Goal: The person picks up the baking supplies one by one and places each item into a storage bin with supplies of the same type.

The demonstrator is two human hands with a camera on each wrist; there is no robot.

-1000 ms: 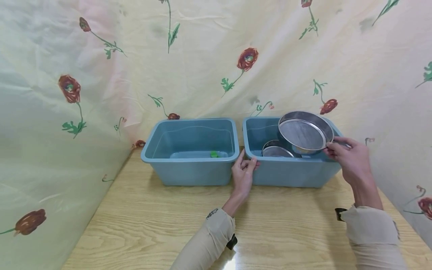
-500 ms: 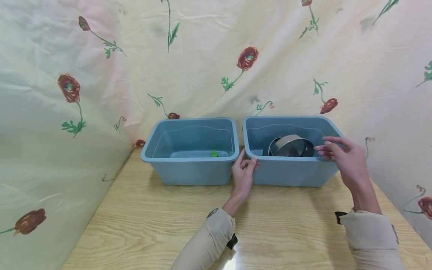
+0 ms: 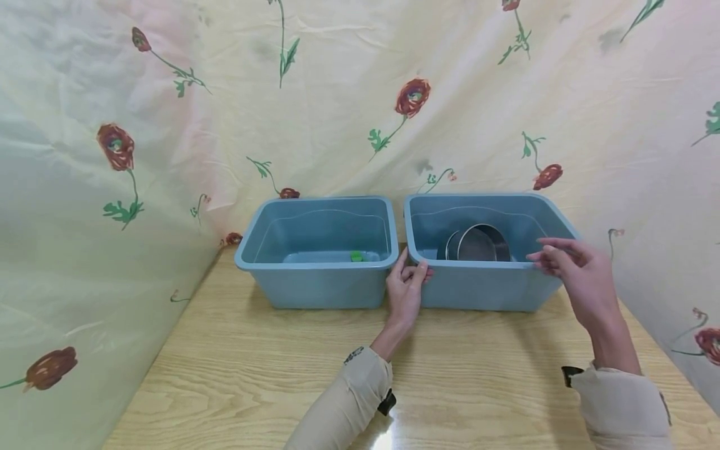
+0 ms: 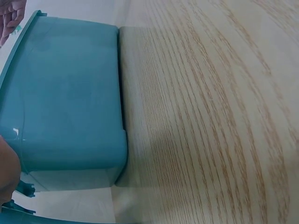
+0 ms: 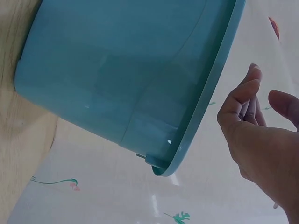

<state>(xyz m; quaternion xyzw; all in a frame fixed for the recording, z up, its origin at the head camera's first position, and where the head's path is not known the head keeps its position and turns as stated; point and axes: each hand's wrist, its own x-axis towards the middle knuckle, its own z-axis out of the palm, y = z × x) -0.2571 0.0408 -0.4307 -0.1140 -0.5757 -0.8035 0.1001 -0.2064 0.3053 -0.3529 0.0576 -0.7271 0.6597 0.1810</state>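
Note:
Two round metal sieves lean inside the right blue plastic bin, one tilted in front of the other; the front wall hides their lower parts. At that bin's front left corner, my left hand holds the rim with thumb and fingers. Only a bit of that hand shows in the left wrist view. Over the bin's front right rim hovers my right hand, fingers loosely bent and holding nothing. The right wrist view shows this hand apart from the rim, thumb and fingers separated.
A second blue bin stands close on the left, with a small green object at its bottom. Both bins sit on a wooden table. Floral fabric hangs behind and at both sides.
The sieve that my right hand held above the right bin was let go and tipped into it, settling against the other. My right hand lowered slightly; my left stayed put.

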